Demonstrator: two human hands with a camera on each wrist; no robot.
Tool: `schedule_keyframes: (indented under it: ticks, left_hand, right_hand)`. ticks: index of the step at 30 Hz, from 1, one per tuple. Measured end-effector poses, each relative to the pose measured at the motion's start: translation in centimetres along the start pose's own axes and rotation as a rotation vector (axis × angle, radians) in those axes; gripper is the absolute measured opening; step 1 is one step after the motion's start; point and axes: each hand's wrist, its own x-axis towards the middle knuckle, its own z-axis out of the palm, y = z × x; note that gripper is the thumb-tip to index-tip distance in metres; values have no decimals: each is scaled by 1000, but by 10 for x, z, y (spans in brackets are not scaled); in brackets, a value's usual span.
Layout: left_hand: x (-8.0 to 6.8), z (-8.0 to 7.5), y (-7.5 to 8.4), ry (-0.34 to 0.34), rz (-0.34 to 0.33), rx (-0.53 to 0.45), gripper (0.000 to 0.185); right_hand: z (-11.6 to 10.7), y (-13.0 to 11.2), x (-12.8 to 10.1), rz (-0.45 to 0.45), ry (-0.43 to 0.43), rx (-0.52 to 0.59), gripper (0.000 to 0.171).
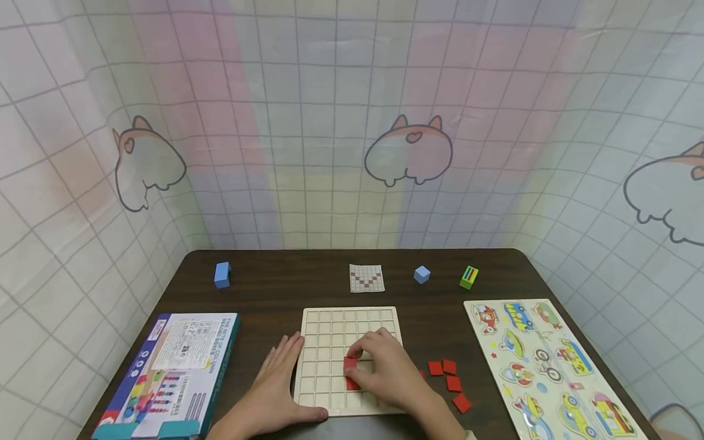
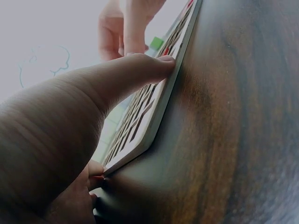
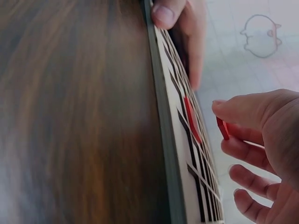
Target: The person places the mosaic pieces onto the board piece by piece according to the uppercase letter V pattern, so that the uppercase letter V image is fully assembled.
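Observation:
A pale wooden grid board [image 1: 330, 327] lies at the table's near middle. My right hand [image 1: 359, 358] hovers over its lower centre and pinches a red square tile [image 1: 349, 364], seen edge-on between thumb and fingers as the tile [image 3: 223, 128] in the right wrist view. A second red tile [image 1: 352, 384] lies in a cell just below; it shows as a red tile [image 3: 191, 119] set in the board [image 3: 163, 140]. My left hand [image 1: 279, 380] rests flat on the table against the board's left side, fingers straight, its thumb [image 2: 145, 70] pressing the board's edge [image 2: 161, 109].
Several loose red tiles [image 1: 448, 376] lie right of the board. A pattern card [image 1: 366, 278], a blue block [image 1: 222, 274], a light blue cube [image 1: 421, 274] and a green striped block [image 1: 469, 277] line the far side. A printed box [image 1: 170, 373] sits left, a vehicle puzzle [image 1: 550, 366] right.

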Motion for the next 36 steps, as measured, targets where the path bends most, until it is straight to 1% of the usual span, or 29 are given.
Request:
schedule_keyframes:
  ticks: [6, 12, 16, 26, 31, 36]
  left_hand:
    - [-2, 0, -1, 15, 24, -14, 153]
    - [-2, 0, -5, 10, 29, -11, 154]
    - [-3, 0, -6, 7, 28, -16, 155]
    - [1, 3, -7, -30, 10, -26, 155]
    - [2, 4, -8, -25, 15, -26, 155]
    - [2, 3, -7, -16, 32, -33, 155]
  right_hand:
    - [11, -5, 5, -5, -38, -13, 13]
    - [20, -9, 8, -43, -36, -38, 12]
    - [24, -11, 9, -49, -43, -54, 10]
    - [26, -11, 16, -20, -71, -92, 10]
    - [25, -10, 15, -14, -67, -104, 11]
    - [23, -9, 15, -36, -39, -130, 11]
